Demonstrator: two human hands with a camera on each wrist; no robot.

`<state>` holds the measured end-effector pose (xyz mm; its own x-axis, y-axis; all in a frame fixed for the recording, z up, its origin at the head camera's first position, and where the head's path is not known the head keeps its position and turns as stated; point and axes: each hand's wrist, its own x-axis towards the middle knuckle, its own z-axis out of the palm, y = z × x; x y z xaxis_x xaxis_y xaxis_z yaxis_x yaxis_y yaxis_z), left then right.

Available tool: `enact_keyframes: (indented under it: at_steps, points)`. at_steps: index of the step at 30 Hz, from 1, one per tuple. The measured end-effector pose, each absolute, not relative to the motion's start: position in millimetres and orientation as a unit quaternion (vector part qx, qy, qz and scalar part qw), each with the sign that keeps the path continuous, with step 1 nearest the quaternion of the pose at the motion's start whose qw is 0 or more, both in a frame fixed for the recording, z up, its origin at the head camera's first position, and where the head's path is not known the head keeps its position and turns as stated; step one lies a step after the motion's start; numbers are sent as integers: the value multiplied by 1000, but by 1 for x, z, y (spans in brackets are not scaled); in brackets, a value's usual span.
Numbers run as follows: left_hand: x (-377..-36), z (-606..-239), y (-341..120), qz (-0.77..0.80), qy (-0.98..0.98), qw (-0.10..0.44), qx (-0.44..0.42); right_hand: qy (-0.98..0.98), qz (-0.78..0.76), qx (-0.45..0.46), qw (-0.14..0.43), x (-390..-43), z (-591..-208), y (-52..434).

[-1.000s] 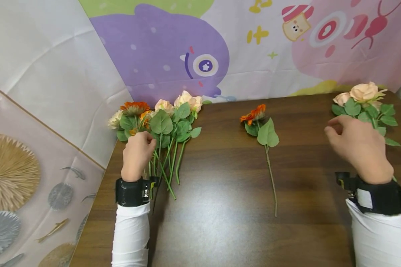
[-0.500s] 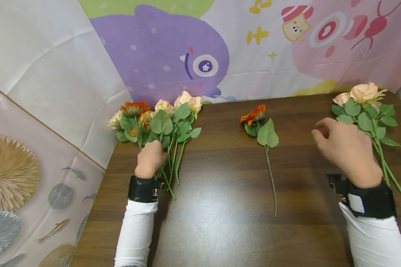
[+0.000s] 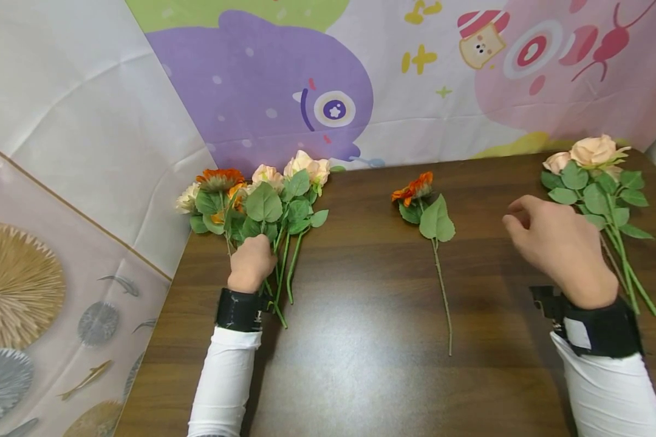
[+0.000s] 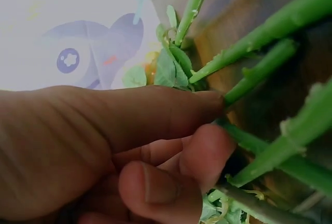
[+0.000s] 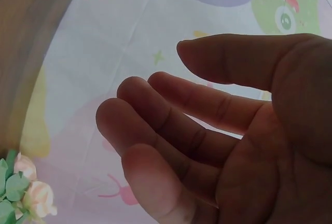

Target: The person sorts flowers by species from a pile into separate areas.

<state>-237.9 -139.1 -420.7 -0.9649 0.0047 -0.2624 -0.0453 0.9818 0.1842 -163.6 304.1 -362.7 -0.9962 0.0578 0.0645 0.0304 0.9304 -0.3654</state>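
At the left of the head view, my left hand (image 3: pixel 253 263) is low over the green stems (image 3: pixel 280 276) of a bunch of artificial flowers. In the left wrist view its thumb and forefinger tips come together at one stem (image 4: pixel 254 73), the other fingers curled in. The bunch carries peach roses (image 3: pixel 307 167), an orange flower (image 3: pixel 220 179) and a cream bloom (image 3: pixel 188 198). My right hand (image 3: pixel 560 246) hovers with relaxed, bent fingers and holds nothing, left of a group of peach roses (image 3: pixel 596 152). A single orange flower (image 3: pixel 413 189) with a long stem lies between the hands.
Everything lies on a dark wooden table (image 3: pixel 355 303). Behind it hangs a cartoon-printed cloth (image 3: pixel 415 115) along the back edge. A pale patterned cloth (image 3: pixel 76 255) covers the left side.
My left hand has moved right and toward the front, from the leaves down onto the stems. My right hand has drifted left, uncovering the right-hand roses' stems. The flowers stay put.
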Motion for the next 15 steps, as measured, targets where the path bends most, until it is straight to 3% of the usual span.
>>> enact_keyframes:
  at_steps: [15]
  points:
    - [-236, -422, -139, 137, 984, 112, 30, -982, 186, -16, 19, -164, -365, 301]
